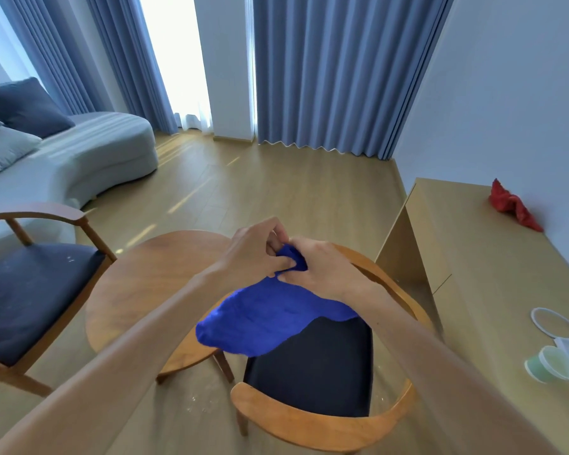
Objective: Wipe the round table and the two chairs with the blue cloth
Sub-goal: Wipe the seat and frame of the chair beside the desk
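Blue cloth (270,320) is bunched at its top edge between both hands, left hand (255,249) and right hand (322,267) pinching it together, probably folding it into a pad before wiping. It hangs from the grip over the near chair (309,366), round table (151,290) just left of it. Other chair (30,284) sits further left, with specks on its seat. Nothing blocks the tabletop.

Both arms extended forward; left hand (255,249) and right hand (322,269) close together, fingers curled, pinching cloth (270,318).
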`<state>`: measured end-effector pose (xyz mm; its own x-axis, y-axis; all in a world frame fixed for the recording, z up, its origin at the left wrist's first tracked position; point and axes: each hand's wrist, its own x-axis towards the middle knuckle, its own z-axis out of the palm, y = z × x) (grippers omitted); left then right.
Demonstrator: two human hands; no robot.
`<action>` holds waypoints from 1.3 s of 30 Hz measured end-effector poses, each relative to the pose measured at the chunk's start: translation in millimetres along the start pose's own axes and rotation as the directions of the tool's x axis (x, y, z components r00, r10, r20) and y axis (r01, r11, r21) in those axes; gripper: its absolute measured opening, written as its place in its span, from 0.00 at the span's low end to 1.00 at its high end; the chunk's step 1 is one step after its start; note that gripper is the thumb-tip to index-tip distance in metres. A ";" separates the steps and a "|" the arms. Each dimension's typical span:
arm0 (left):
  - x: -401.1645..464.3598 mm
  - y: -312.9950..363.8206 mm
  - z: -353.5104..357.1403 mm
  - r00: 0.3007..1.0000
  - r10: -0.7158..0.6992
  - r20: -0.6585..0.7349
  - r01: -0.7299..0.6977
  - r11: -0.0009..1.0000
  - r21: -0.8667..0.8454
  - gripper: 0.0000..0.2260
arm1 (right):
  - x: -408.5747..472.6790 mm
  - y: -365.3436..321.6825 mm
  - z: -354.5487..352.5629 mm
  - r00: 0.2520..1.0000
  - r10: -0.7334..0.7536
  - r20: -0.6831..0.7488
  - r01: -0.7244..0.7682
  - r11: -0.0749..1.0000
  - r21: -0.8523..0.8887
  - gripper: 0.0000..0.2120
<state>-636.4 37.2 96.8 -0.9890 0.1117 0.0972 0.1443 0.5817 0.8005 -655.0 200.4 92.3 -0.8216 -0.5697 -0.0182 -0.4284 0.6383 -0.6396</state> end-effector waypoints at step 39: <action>2.2 -36.2 -37.1 0.950 -0.056 0.307 -0.100 0.877 0.471 0.06 | -35.6 72.3 -7.1 0.989 0.142 -0.049 -0.143 0.989 -0.036 0.14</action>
<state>-645.0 -13.5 90.0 -0.9376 0.3208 -0.1340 0.2413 0.8779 0.4136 -659.4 270.5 52.2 -0.8914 -0.4476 -0.0710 -0.3192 0.7314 -0.6026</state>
